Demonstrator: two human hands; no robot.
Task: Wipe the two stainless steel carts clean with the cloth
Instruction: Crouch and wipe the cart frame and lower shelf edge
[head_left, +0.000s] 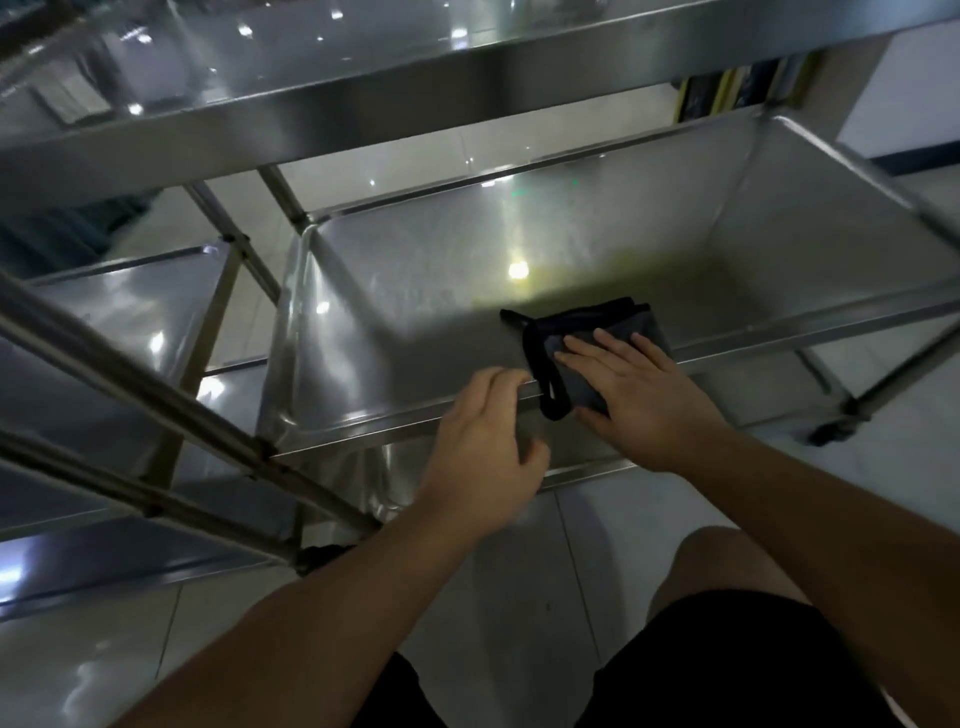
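Right hand: laid flat with fingers straight on the folded grey cloth; the cloth is pressed against the near rim of the lower tray, judged so that the lip itself is rubbed rather than the tray floor
Left hand: fingers are curled over the same rim just beside the cloth, thumb below; the rim appears to be gripped, judged as a brace so that the wheeled cart is kept from rolling under the wiping pressure
Nearer cart: a deep lower tray and a shelf above are seen; it is viewed from low down, a bare knee being raised in front of it, which suits reaching the bottom level
Second cart: stood to the left, just beside the first, with tiers and slanted rails in view; it is untouched by either hand, so its turn is judged to be pending
Caster: one is visible at the far right leg; the rest are hidden
Cloth: draped across the rim, part inside the tray, part under the palm; a black loop hangs off its left edge
Counts: two carts; two hands; one cloth; one loop; one caster seen
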